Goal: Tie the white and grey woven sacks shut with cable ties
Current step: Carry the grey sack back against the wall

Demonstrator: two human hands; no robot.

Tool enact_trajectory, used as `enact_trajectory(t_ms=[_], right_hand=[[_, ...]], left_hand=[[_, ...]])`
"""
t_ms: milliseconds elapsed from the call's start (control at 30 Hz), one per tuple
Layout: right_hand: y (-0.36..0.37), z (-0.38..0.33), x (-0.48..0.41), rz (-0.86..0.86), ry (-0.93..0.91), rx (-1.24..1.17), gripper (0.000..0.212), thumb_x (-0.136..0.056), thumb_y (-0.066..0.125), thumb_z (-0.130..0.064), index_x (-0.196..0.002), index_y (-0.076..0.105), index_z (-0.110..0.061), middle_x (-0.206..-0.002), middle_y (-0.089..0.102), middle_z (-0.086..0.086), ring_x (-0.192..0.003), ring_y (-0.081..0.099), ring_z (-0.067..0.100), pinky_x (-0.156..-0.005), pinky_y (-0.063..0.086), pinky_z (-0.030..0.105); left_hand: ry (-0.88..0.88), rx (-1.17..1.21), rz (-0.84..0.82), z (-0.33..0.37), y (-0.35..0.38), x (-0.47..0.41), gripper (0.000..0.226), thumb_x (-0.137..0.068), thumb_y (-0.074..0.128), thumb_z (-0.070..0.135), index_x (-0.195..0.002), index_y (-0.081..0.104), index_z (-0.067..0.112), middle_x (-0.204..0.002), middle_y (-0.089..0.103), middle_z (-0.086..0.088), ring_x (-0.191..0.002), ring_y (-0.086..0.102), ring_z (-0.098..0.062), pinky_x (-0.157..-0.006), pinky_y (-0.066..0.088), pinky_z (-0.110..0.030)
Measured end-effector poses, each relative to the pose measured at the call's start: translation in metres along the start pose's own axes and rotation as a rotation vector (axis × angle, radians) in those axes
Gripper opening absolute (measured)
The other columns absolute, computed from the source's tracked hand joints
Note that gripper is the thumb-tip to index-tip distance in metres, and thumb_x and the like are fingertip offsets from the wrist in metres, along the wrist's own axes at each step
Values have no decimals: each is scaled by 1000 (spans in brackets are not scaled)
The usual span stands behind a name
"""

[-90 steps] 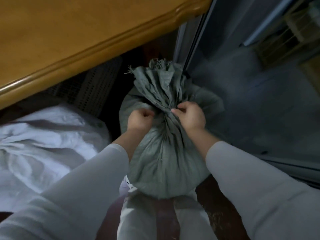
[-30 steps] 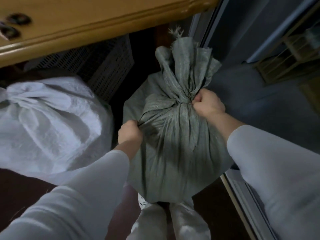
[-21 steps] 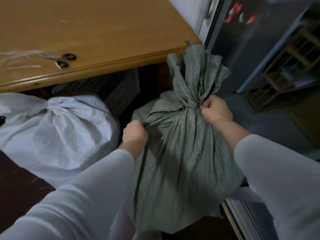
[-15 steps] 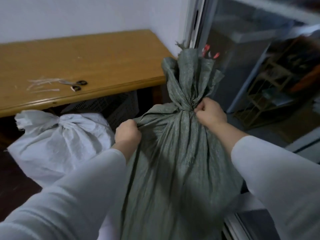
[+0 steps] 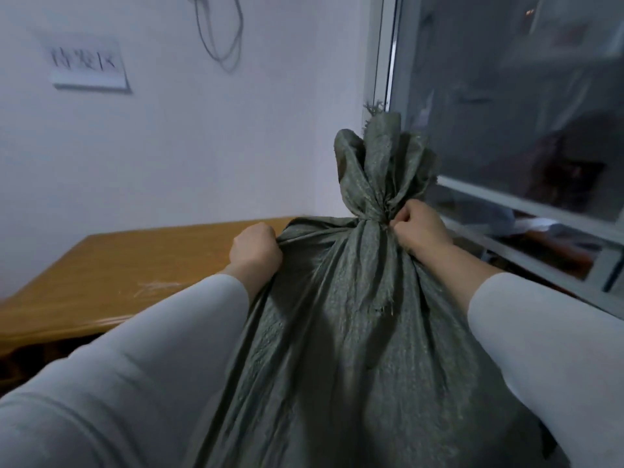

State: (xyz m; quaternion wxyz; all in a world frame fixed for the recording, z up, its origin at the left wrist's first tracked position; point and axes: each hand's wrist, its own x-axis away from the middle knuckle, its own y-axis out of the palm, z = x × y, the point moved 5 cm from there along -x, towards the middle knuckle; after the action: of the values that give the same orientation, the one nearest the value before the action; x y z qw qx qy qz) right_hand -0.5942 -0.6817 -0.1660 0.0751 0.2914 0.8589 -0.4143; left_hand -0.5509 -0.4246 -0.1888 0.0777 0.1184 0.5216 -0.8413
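Both fists are gripping the grey sack (image 5: pixel 354 332): left hand (image 5: pixel 255 253) bunching its shoulder, right hand (image 5: pixel 418 231) clenching the neck, beside the table's (image 5: pixel 101 265) corner.

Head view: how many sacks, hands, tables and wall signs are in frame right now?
grey sack: 1
hands: 2, left hand and right hand, both gripping it
wooden table: 1
wall sign: 1
Total: 5

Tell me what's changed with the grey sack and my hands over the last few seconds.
The grey sack has been hoisted off the floor, its neck now above the table. The left hand left the neck and grips a fold at the sack's shoulder. The right hand still grips the neck.
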Motion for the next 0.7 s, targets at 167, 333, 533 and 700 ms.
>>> enact_trajectory(t_ms=[167,333,533,700], right_hand=[[-43,-42,-29,110,-45,-60,28,-85,54,-11,-64,39,-21,-87,52,7,-84,47,23,-70,35,30],[-66,-90,-73,193,-133,-80,31,-86,55,-11,-62,37,-20,-86,50,7,-83,46,22,-70,31,27],[-55,-143,-139,230,-183,-105,28,-86,54,-13,-64,38,-21,-74,47,1,-86,51,25,-70,35,30],[-30,-183,-196,290,-211,-126,27,-85,52,-13,-63,40,-21,-87,53,5,-92,55,29,-74,39,33]], left_hand=[[67,20,126,34,-67,-31,20,-85,49,5,-99,63,5,-114,61,-20,-109,55,-38,-89,45,-38],[103,28,230,56,-126,-84,21,-84,49,4,-100,63,4,-115,60,-21,-108,55,-39,-89,45,-39],[135,21,331,57,-170,-159,17,-84,49,1,-95,62,2,-106,61,-20,-100,56,-38,-78,43,-36],[154,15,382,48,-190,-230,18,-83,47,-1,-94,62,1,-103,61,-20,-98,56,-38,-80,47,-38]])
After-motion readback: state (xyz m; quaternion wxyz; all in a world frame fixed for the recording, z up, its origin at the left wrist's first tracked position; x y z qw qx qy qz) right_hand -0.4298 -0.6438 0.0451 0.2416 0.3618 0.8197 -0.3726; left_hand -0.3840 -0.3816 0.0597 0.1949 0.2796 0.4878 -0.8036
